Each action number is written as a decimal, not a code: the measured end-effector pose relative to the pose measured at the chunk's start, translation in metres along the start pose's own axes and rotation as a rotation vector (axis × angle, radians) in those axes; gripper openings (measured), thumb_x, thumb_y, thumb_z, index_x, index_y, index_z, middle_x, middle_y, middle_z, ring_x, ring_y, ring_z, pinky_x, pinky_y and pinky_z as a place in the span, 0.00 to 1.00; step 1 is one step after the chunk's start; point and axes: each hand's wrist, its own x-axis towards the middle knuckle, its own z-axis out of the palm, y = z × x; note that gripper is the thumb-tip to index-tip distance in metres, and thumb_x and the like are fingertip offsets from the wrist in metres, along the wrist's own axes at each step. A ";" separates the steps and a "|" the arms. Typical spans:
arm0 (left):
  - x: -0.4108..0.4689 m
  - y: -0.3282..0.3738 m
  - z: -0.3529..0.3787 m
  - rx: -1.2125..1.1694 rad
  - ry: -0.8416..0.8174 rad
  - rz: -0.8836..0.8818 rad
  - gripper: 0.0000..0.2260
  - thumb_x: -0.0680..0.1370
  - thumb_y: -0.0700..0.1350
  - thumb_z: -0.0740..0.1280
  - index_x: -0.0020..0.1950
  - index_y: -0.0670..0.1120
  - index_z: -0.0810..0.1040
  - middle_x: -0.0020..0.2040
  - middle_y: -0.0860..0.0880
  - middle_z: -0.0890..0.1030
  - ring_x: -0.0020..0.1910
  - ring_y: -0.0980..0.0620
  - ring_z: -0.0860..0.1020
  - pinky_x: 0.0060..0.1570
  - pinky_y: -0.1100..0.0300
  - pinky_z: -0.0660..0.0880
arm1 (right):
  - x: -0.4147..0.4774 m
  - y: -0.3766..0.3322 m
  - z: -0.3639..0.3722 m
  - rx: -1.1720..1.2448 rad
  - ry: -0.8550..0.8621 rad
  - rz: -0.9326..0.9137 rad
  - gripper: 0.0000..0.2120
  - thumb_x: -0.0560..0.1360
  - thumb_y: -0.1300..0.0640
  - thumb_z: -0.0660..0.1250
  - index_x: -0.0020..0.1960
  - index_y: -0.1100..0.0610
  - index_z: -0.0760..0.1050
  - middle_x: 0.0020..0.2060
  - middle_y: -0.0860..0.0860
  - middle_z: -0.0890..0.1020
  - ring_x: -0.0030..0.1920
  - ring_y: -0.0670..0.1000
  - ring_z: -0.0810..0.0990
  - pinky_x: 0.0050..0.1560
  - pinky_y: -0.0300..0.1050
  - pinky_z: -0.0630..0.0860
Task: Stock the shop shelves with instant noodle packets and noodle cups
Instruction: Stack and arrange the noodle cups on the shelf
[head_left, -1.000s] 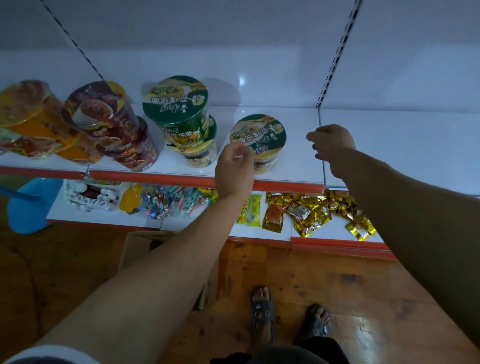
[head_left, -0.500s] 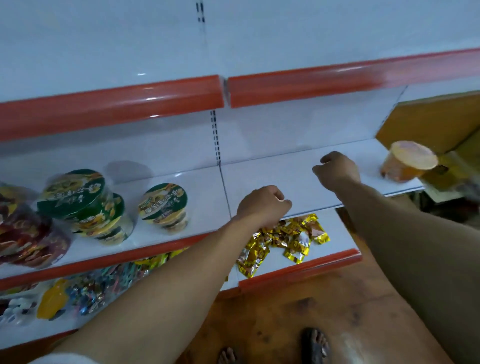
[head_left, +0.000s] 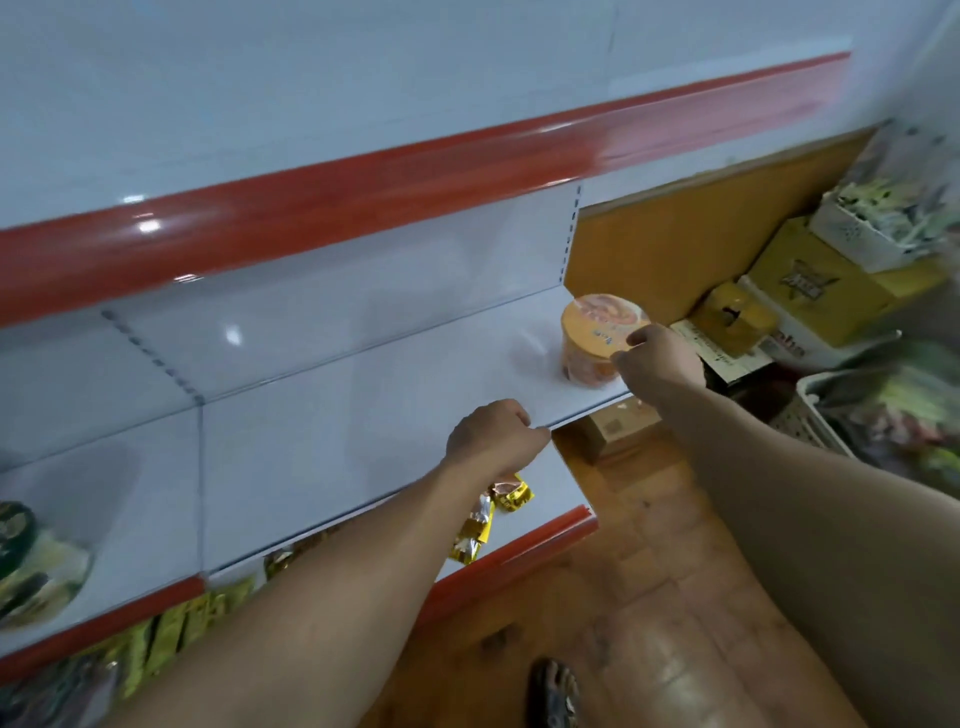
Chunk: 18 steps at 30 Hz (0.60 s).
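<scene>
At right end of shelf (head_left: 363, 410): right hand (head_left: 658, 365) pinches orange noodle cup (head_left: 589, 340); left hand (head_left: 492, 441) fisted, empty, at shelf edge.

Left arm bare, stretched forward; left hand (head_left: 493, 441) closed in fist, knuckles up, holding nothing. Right arm bare, reaching further forward and to right; right hand (head_left: 660, 364) fingers curled, thumb and fingertips touching near side of noodle cup (head_left: 597, 322); grip unclear.
</scene>
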 end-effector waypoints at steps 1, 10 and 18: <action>0.015 0.013 0.008 -0.004 -0.006 -0.010 0.20 0.76 0.58 0.66 0.64 0.51 0.76 0.63 0.51 0.78 0.61 0.49 0.76 0.53 0.57 0.72 | 0.016 0.010 -0.004 0.005 -0.004 0.002 0.20 0.73 0.54 0.65 0.65 0.53 0.75 0.57 0.53 0.80 0.54 0.56 0.79 0.50 0.49 0.78; 0.114 0.076 0.039 -0.085 0.012 -0.153 0.28 0.75 0.61 0.67 0.70 0.47 0.70 0.67 0.47 0.75 0.64 0.45 0.74 0.49 0.58 0.66 | 0.116 0.062 0.002 -0.001 -0.049 0.057 0.09 0.73 0.52 0.64 0.52 0.51 0.71 0.49 0.52 0.79 0.47 0.55 0.77 0.41 0.43 0.67; 0.153 0.086 0.054 -0.358 0.046 -0.204 0.26 0.73 0.57 0.71 0.67 0.48 0.71 0.61 0.48 0.77 0.58 0.47 0.75 0.55 0.53 0.74 | 0.151 0.063 0.011 0.061 -0.145 0.043 0.22 0.77 0.49 0.64 0.69 0.55 0.70 0.55 0.52 0.80 0.49 0.54 0.79 0.48 0.48 0.78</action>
